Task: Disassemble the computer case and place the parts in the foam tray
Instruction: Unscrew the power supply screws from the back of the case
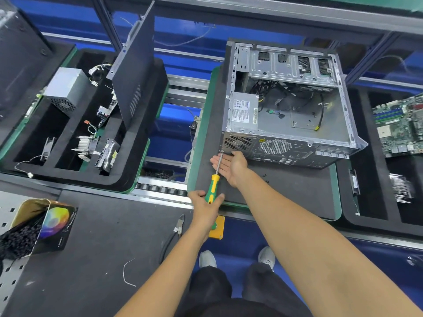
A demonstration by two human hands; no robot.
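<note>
The open computer case [297, 124] lies on its side on a grey mat, with the power supply [243, 110] and loose cables inside. My left hand [206, 202] grips the green and yellow handle of a screwdriver [214, 184]. Its tip touches a screw at the lower left corner of the case's rear panel. My right hand [231, 165] is held flat, palm up, just under the tip, beside the shaft. The black foam tray [128, 156] at left holds a power supply, a heatsink, a hard drive and the upright side panel [135, 74].
A second foam tray [366, 202] at right holds a motherboard [400, 126]. Two loose screws [265, 178] lie on the mat near my right wrist. Side cutters [176, 229] and a box of black parts [34, 227] sit on the near bench. A yellow button box [217, 227] is at the bench edge.
</note>
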